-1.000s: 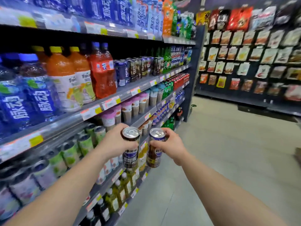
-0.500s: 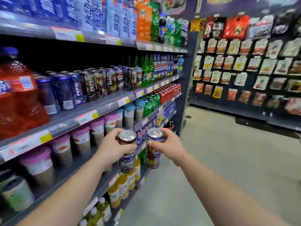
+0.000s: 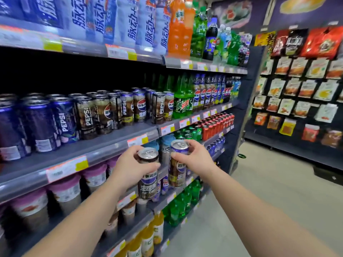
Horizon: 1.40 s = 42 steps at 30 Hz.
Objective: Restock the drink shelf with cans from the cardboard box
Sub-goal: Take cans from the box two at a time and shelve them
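My left hand (image 3: pixel 128 168) and right hand (image 3: pixel 193 159) each grip a Pepsi can (image 3: pixel 148 173), ready, I judge, for lifting onto the Pepsi shelf (image 3: pixel 104 143).

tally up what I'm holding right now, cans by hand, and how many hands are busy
Cans in the left hand: 1, the can.
Cans in the right hand: 1, the second can.
Hands gripping a can: 2.
Total cans held: 2.

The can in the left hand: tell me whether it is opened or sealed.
Sealed, as far as shows: the can gripped by the left hand stands upright, its pull tab lying flat on an unbroken silver lid.
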Each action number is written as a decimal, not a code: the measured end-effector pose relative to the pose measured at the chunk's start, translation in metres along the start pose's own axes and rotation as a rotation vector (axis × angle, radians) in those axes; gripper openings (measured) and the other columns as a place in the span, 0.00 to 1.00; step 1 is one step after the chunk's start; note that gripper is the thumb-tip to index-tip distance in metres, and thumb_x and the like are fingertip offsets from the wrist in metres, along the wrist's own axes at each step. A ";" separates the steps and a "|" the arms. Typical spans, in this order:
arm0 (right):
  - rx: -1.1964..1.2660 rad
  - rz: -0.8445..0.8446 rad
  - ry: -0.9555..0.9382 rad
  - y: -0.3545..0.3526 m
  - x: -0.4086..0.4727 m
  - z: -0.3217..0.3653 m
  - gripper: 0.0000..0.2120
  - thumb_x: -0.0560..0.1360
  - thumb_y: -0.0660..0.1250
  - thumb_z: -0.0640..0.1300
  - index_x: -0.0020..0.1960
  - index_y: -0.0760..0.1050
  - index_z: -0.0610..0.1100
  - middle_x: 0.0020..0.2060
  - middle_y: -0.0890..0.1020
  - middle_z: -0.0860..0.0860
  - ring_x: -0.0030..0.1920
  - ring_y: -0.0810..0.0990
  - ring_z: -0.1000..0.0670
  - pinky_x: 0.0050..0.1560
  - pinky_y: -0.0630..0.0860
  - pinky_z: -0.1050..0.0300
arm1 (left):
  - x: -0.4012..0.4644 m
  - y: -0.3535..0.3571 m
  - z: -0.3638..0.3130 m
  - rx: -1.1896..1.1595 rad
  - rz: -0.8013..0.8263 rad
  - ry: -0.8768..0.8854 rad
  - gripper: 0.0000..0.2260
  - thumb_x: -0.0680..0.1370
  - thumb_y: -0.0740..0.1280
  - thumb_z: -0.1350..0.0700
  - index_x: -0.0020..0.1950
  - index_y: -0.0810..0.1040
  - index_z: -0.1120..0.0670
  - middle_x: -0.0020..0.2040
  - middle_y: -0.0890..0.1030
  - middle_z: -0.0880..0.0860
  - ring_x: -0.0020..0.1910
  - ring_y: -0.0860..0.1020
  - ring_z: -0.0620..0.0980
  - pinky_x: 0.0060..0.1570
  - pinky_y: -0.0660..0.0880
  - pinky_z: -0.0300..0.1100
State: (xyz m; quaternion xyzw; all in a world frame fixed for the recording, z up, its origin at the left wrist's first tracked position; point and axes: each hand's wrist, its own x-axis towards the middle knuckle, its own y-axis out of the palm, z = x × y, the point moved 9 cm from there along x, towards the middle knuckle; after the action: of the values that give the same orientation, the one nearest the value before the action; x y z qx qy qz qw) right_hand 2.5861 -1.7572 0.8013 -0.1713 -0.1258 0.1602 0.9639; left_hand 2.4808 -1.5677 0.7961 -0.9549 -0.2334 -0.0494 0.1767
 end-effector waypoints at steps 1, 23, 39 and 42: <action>0.015 0.015 -0.016 0.002 0.016 0.003 0.34 0.67 0.78 0.54 0.68 0.69 0.48 0.56 0.79 0.55 0.52 0.79 0.54 0.52 0.78 0.57 | 0.015 -0.002 -0.003 0.006 -0.019 0.005 0.19 0.63 0.80 0.54 0.47 0.76 0.45 0.44 0.82 0.44 0.44 0.81 0.44 0.44 0.77 0.43; 0.062 0.078 -0.272 0.032 0.237 0.110 0.27 0.65 0.78 0.56 0.58 0.72 0.49 0.46 0.79 0.58 0.50 0.80 0.53 0.56 0.78 0.51 | 0.184 -0.067 -0.087 0.091 -0.425 0.086 0.25 0.61 0.81 0.50 0.55 0.78 0.50 0.49 0.83 0.48 0.46 0.82 0.46 0.47 0.79 0.45; -0.215 0.242 -0.471 0.085 0.265 0.107 0.39 0.72 0.71 0.56 0.76 0.58 0.47 0.70 0.72 0.48 0.68 0.71 0.46 0.62 0.71 0.52 | 0.212 -0.068 -0.043 0.217 -0.584 -0.033 0.35 0.64 0.78 0.45 0.66 0.70 0.53 0.54 0.81 0.50 0.52 0.79 0.48 0.53 0.77 0.46; -0.336 0.204 -0.533 0.085 0.263 0.107 0.36 0.73 0.70 0.59 0.75 0.61 0.50 0.69 0.72 0.49 0.66 0.72 0.46 0.59 0.74 0.50 | 0.210 -0.066 -0.043 0.268 -0.579 -0.054 0.36 0.63 0.78 0.43 0.66 0.70 0.52 0.54 0.81 0.50 0.51 0.79 0.48 0.50 0.77 0.46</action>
State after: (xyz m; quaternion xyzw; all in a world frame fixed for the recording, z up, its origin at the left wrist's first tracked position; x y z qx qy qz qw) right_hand 2.7724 -1.5577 0.9164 -0.2916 -0.3804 0.2723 0.8344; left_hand 2.6359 -1.4380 0.8940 -0.8181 -0.5044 -0.0411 0.2731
